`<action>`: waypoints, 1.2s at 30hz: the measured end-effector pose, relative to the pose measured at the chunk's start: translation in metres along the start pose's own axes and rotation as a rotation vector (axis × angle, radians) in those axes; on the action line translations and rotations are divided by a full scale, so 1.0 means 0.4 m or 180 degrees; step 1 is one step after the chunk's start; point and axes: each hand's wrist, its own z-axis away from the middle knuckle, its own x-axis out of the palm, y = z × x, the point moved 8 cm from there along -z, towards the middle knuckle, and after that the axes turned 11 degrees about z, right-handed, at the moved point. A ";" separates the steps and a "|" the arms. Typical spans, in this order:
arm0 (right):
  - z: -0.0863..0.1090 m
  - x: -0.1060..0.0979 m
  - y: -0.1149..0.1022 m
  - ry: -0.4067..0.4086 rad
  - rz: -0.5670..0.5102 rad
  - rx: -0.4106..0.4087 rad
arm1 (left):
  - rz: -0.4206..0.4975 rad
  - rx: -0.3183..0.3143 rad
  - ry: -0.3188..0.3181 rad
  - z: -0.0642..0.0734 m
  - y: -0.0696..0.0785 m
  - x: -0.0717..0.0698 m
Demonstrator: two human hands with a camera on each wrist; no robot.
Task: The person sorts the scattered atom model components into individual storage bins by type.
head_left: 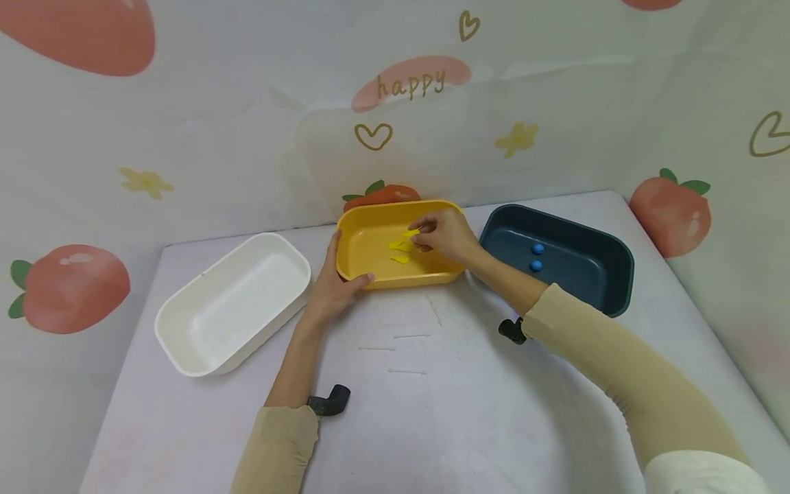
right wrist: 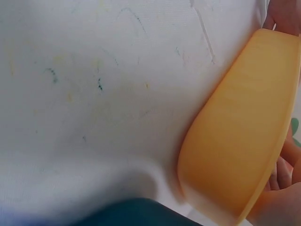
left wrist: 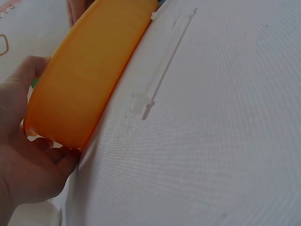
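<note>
A yellow tray (head_left: 370, 237) stands at the back middle of the table. My left hand (head_left: 333, 285) grips its left end, thumb by the front rim and fingers along the side. In the left wrist view that hand (left wrist: 35, 165) curls round the tray's end. My right hand (head_left: 447, 237) reaches over the tray's right side and pinches a small, thin yellow piece (head_left: 410, 233). Several similar yellow pieces (head_left: 400, 259) lie on the tray floor just below the fingertips. In the right wrist view the tray wall (right wrist: 235, 127) hides the fingertips.
A white tray (head_left: 234, 302) stands on the left. The dark blue tray (head_left: 580, 254) on the right holds two blue balls (head_left: 537, 248). Several thin, clear rods (head_left: 407, 372) lie in front of the yellow tray; one has a wider end (left wrist: 140, 101). A patterned cloth (head_left: 278, 158) hangs behind.
</note>
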 end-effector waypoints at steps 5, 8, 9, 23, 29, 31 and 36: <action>-0.013 0.017 0.012 -0.0023 0.0073 0.0135 | -0.0003 -0.0002 0.0006 -0.001 0.001 -0.001; -0.021 0.026 0.018 -0.0040 0.0208 0.0221 | -0.0006 0.0029 -0.0005 -0.002 0.002 -0.001; -0.023 0.029 0.019 -0.0042 0.0264 0.0242 | 0.0000 0.0040 -0.0007 -0.003 0.002 -0.001; -0.042 0.050 0.054 -0.0180 0.0566 0.0501 | -0.0033 0.0039 -0.0013 -0.005 -0.003 0.003; -0.050 0.069 0.054 -0.0299 0.0469 0.0560 | -0.0117 0.0005 0.0050 0.000 -0.005 -0.006; -0.050 0.070 0.054 -0.0315 0.0467 0.0561 | -0.0134 0.0037 0.0047 0.000 -0.003 -0.007; -0.045 0.067 0.061 -0.0334 0.0558 0.0610 | -0.0143 0.0094 -0.0010 -0.003 0.001 0.003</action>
